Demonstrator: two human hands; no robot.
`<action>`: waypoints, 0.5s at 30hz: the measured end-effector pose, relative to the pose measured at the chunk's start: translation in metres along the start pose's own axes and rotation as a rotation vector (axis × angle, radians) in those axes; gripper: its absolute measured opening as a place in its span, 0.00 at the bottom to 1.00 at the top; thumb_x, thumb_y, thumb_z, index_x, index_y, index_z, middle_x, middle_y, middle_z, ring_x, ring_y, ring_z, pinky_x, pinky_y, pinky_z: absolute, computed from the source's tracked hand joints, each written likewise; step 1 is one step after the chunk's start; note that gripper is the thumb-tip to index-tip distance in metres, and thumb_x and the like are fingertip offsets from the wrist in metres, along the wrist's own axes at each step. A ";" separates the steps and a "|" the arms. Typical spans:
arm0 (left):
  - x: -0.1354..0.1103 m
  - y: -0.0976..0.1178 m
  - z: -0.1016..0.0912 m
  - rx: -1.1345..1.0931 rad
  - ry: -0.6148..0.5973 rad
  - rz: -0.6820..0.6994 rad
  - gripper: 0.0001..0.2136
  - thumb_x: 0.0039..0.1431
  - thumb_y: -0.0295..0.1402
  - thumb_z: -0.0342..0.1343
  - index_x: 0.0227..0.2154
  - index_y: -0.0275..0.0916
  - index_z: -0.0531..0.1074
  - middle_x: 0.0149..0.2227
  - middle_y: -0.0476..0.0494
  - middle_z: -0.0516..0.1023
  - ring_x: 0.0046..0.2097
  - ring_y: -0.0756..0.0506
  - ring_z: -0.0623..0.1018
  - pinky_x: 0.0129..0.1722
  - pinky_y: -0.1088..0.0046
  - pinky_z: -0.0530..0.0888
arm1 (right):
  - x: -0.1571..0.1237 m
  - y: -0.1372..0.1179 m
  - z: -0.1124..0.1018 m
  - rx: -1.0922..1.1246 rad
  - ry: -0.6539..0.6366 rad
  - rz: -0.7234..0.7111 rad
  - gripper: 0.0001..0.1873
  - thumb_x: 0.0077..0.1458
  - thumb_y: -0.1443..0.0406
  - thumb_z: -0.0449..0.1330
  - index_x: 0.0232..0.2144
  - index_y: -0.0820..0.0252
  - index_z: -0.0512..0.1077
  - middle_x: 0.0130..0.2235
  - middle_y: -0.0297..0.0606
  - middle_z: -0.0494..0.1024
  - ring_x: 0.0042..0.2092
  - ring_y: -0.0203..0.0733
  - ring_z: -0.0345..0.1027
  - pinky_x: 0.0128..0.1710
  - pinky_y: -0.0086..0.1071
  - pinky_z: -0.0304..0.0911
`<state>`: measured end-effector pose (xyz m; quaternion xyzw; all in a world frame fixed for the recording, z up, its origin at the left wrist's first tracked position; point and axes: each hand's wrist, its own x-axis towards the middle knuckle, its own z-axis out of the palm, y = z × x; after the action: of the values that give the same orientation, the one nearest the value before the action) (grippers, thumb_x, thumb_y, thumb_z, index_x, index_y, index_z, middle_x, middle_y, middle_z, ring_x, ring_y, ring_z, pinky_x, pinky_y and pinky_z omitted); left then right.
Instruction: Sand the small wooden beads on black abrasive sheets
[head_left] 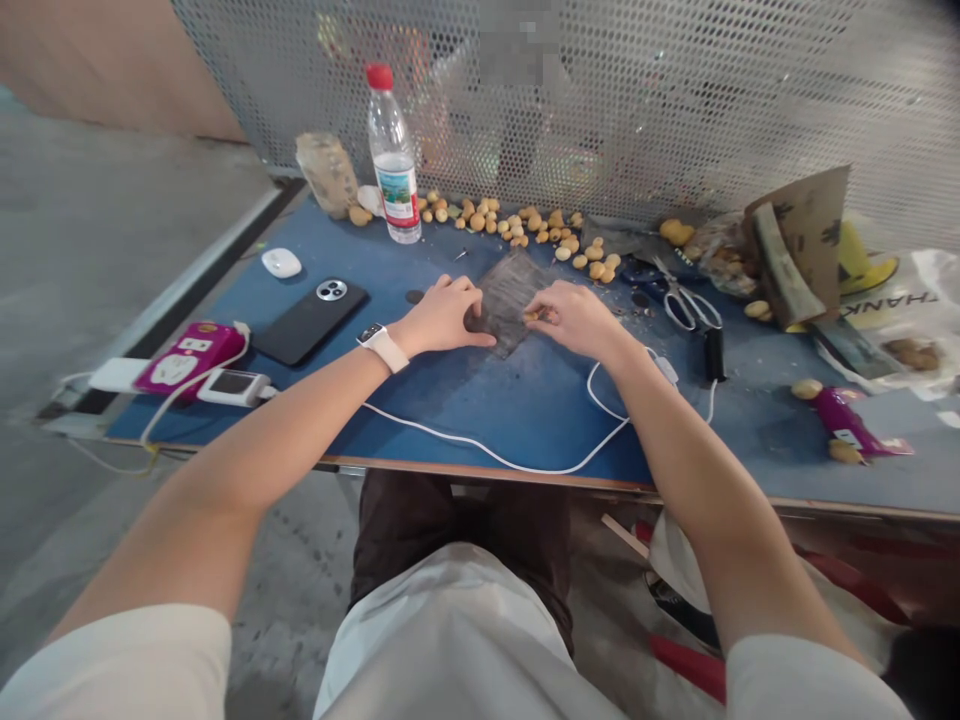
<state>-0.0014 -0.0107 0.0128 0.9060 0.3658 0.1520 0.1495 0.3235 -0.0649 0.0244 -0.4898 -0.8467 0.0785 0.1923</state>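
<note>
A dark, worn square sheet [510, 290] lies on the blue table [525, 410] in front of me. My left hand [442, 318], with a white watch on the wrist, rests on the sheet's left edge with fingers curled down. At the sheet's right edge, my right hand [574, 318] pinches a small tan piece [534, 316] between fingertips. A row of small yellow-brown nuts [525, 228] lies just beyond the sheet.
A water bottle [394, 160] and a plastic bag [328, 175] stand at the back left before a perforated metal screen. A phone [309, 320], white earbud case [281, 263], pink power strip [187, 355] and white cable [525, 455] lie left and front. Scissors [686, 300], cardboard [802, 245] and bags lie right.
</note>
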 end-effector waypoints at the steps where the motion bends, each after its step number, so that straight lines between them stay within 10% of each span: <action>1: 0.000 0.000 0.000 0.003 0.003 -0.004 0.24 0.68 0.56 0.83 0.45 0.44 0.81 0.58 0.35 0.84 0.61 0.28 0.80 0.73 0.45 0.74 | 0.001 0.005 0.000 -0.018 0.025 0.040 0.06 0.76 0.62 0.75 0.51 0.50 0.92 0.50 0.47 0.94 0.54 0.62 0.86 0.61 0.54 0.80; 10: -0.003 0.003 -0.002 -0.009 0.013 0.016 0.22 0.69 0.53 0.84 0.43 0.44 0.80 0.55 0.37 0.85 0.59 0.30 0.80 0.73 0.47 0.73 | -0.005 -0.022 0.008 -0.043 0.019 -0.088 0.03 0.77 0.65 0.75 0.48 0.50 0.91 0.46 0.46 0.94 0.59 0.65 0.86 0.62 0.55 0.81; 15: -0.003 0.002 -0.002 0.007 0.016 -0.002 0.23 0.68 0.54 0.84 0.44 0.44 0.81 0.57 0.36 0.85 0.60 0.29 0.80 0.73 0.46 0.73 | 0.001 0.014 0.005 -0.077 0.141 0.134 0.04 0.72 0.63 0.76 0.47 0.52 0.92 0.49 0.49 0.91 0.54 0.63 0.85 0.58 0.54 0.82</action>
<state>-0.0023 -0.0139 0.0147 0.9048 0.3686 0.1577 0.1435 0.3321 -0.0569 0.0153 -0.5565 -0.7989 0.0238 0.2269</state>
